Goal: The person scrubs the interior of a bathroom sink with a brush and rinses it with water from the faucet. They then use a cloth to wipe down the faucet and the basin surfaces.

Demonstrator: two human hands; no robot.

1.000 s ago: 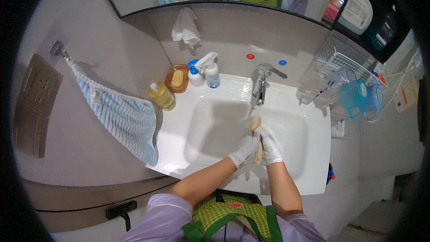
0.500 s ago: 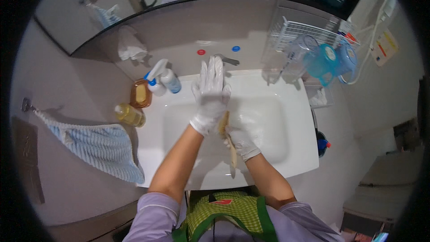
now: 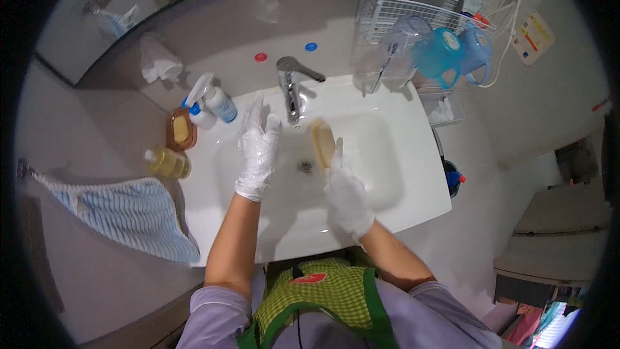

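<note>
My left hand (image 3: 259, 154), in a thin white glove, is over the left side of the white sink (image 3: 226, 155). It holds nothing, and its fingers are stretched out and apart. In a matching glove, my right hand (image 3: 349, 197) is closed round the handle of a wooden brush (image 3: 325, 144). The brush head points away from me over the basin, its pale bristles facing left; most of the handle is hidden by the hand. Beyond the brush stands a chrome faucet (image 3: 292, 90), and the drain (image 3: 305, 167) lies between my hands.
Left of the basin are spray bottles (image 3: 219, 102), a soap dish (image 3: 180, 130), a yellow liquid bottle (image 3: 169, 163) and a hanging blue towel (image 3: 129, 216). At the back right are a wire rack (image 3: 413, 16), a clear cup (image 3: 405, 37) and blue cups (image 3: 445, 55).
My left hand has drawn back and left from in front of the faucet, which now shows fully. The brush has moved up toward the faucet, still in my right hand. The view has shifted.
</note>
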